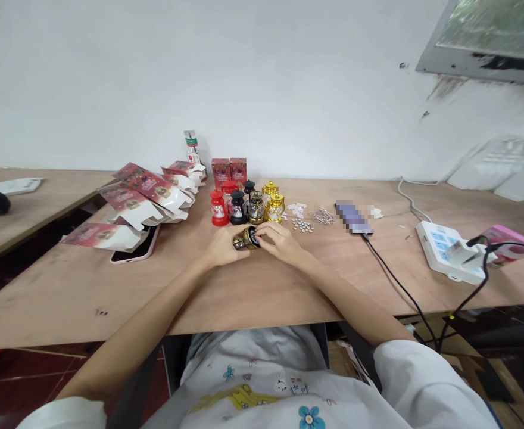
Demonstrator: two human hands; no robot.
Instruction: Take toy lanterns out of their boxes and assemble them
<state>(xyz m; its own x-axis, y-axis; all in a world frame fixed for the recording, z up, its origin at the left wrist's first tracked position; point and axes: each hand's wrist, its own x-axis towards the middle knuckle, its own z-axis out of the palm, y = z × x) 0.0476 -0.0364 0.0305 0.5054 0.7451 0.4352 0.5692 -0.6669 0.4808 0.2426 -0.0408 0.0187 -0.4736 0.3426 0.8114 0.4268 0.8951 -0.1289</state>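
Note:
My left hand (227,245) is closed round a small bronze-and-black lantern (246,239), which lies on its side with its dark base turned to the right. At that base are the fingertips of my right hand (280,241), pinched together; whatever may be between them is too small to make out. Just beyond my hands stand several small lanterns: a red lantern (219,208), a black lantern (237,208), a bronze lantern (256,208) and a gold lantern (275,208) make up the front row. Small round button cells (303,226) lie to their right.
White tabs (296,210) and thin wire pieces (323,215) lie right of the lanterns. Farther right are a cabled phone (353,218) and a power strip (449,253). Flattened red boxes (143,193) overlap a pink-edged phone (137,253) at left. Two upright boxes (229,171) stand by the wall.

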